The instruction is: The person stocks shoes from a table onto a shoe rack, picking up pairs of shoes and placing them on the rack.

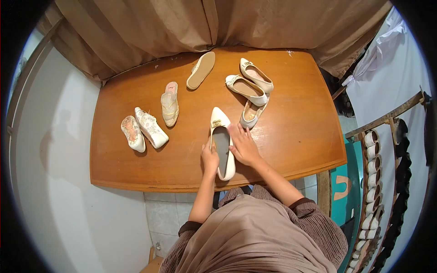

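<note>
A white pointed flat shoe (pixel 230 170) with a gold ornament and a dark grey insole lies near the table's front edge, toe away from me. My left hand (pixel 210 157) grips its left side, with the fingers partly hidden. Against its right side rests my right hand (pixel 244 145), fingers stretched out and thumb near the opening. The fingertips of that hand come close to the heel of a pale flat (pixel 249 122), which is partly covered by a cream flat with a bow (pixel 246 87). Another cream flat (pixel 256 75) sits just behind.
On the wooden table (pixel 296 132), a sole-up shoe (pixel 201 73), a beige mule (pixel 170 109) and two lacy white shoes (pixel 152 129) (pixel 133 134) lie to the left and back. A brown curtain (pixel 159 27) hangs behind. Racks of shoes (pixel 373 173) stand at right.
</note>
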{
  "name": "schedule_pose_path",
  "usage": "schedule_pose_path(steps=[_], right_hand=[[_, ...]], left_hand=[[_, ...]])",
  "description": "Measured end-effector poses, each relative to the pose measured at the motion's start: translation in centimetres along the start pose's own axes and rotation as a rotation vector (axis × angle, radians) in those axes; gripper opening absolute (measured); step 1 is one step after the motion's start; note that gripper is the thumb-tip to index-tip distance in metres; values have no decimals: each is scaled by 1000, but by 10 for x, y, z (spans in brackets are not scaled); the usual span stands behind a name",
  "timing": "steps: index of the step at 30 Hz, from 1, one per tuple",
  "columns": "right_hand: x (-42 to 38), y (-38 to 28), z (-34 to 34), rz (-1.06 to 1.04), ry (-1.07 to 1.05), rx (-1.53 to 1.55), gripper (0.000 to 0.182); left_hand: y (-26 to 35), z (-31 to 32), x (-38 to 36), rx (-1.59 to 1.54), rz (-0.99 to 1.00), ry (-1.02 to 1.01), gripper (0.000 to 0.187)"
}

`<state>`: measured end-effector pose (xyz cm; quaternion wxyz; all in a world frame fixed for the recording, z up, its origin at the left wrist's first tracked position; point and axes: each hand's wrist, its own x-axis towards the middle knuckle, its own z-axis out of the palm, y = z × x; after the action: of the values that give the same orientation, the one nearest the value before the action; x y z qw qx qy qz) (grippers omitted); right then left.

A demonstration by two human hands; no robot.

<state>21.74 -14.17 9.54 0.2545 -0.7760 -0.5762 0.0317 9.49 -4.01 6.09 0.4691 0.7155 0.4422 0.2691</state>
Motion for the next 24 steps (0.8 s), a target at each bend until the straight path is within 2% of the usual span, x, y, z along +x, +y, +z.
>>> schedule_pose_path(steps=[1, 4, 5, 6, 9, 11, 16, 18, 19, 21, 22, 24], right_hand=[[3, 3, 2, 122, 38, 116, 62], [8, 19, -17, 188, 167, 243, 60], [15, 28, -19, 132, 255, 205, 57], [22, 36, -24, 128, 254, 204, 57], [45, 63, -39, 92, 361, 216, 53], [64, 84, -47, 115, 453, 120, 50], [103, 141, -62, 192, 386, -144, 51], [113, 157, -66, 372, 209, -196, 49], [115, 171, -61, 363, 206, -195, 49], [117, 183, -53, 435, 195, -242, 41], [119, 182, -52, 431, 188, -240, 41], [120, 182, -58, 549, 75, -250, 29]], left_hand=[[-5, -2, -1, 2, 1, 0, 40], [-12, -7, 1, 40, -20, 29, 45], [-14, -11, 2, 120, -30, 56, 48], [-15, -14, 4, 199, -39, 83, 52], [-29, -16, 9, 260, -26, 104, 58], [-29, -18, 10, 256, -49, 100, 59], [-38, -21, 10, 150, -132, 35, 60], [-43, -20, 7, 242, -64, 4, 59], [-44, -20, 8, 241, -68, 13, 59], [-49, -20, 8, 63, -96, -113, 59], [-51, -19, 7, 63, -103, -109, 59], [-49, -16, 7, 159, -55, -132, 60]])
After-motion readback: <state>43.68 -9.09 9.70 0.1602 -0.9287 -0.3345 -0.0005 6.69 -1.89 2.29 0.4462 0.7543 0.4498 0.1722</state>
